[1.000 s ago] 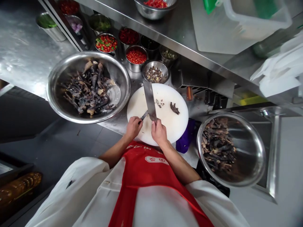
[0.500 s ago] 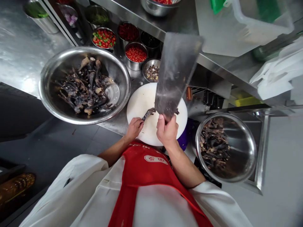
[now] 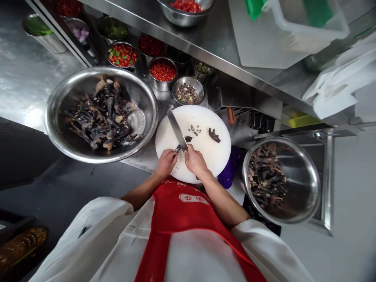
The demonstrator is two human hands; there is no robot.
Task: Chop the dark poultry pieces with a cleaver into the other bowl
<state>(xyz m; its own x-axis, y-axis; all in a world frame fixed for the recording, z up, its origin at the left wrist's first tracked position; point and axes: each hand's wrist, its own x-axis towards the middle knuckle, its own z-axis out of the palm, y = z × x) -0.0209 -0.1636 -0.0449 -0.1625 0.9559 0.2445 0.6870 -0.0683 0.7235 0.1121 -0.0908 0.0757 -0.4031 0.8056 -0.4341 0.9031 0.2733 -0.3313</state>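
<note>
My left hand [image 3: 167, 161] is closed on a dark chicken foot [image 3: 178, 148], holding it on the white round cutting board [image 3: 208, 162]. Closed round its handle, my right hand [image 3: 195, 160] grips a cleaver [image 3: 176, 127]. The blade is edge-down across the foot, close to my left fingers, and a dark part of the foot [image 3: 188, 139] shows beyond it. A cut dark piece [image 3: 214, 135] lies on the right of the board. Small dark bits [image 3: 194, 130] are scattered near the middle.
At left, a wide steel bowl [image 3: 53, 133] holds many dark chicken feet. Another steel bowl [image 3: 313, 184] with dark pieces stands at right. Behind the board are cups of chopped chillies [image 3: 163, 72] and a small bowl of spices [image 3: 187, 93], below a steel shelf [image 3: 217, 51].
The cleaver has come down from its raised position onto the foot, and its blade now points up-left. My left hand stays on the foot. The view has shifted slightly.
</note>
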